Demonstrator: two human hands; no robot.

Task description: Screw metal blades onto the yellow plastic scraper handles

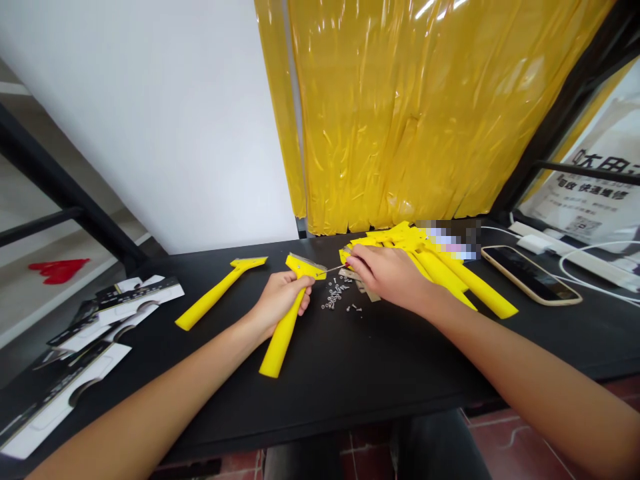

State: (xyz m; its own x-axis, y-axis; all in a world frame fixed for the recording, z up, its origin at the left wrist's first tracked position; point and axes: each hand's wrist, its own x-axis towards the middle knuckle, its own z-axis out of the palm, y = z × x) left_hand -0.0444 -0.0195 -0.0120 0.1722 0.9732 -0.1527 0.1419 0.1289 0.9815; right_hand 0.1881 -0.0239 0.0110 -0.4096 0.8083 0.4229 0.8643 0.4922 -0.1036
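My left hand (280, 297) is closed around the neck of a yellow scraper (283, 340), its broad head pointing away from me. In my right hand (383, 270) is a thin screwdriver (333, 269); its shaft reaches left to one end of the scraper's head, and the fingers cover most of its handle. Loose screws and nuts (334, 293) lie scattered between my hands. Flat metal blades (369, 291) are partly hidden under my right hand. Another yellow scraper (215, 293) rests on the table left of my left hand.
A pile of yellow scrapers (445, 267) lies behind my right hand. A phone (531, 275), a power strip (570, 250) and white cables are at the right. Printed cards (100, 333) are spread on the left of the black table (400, 373). A yellow plastic curtain (410, 120) hangs behind.
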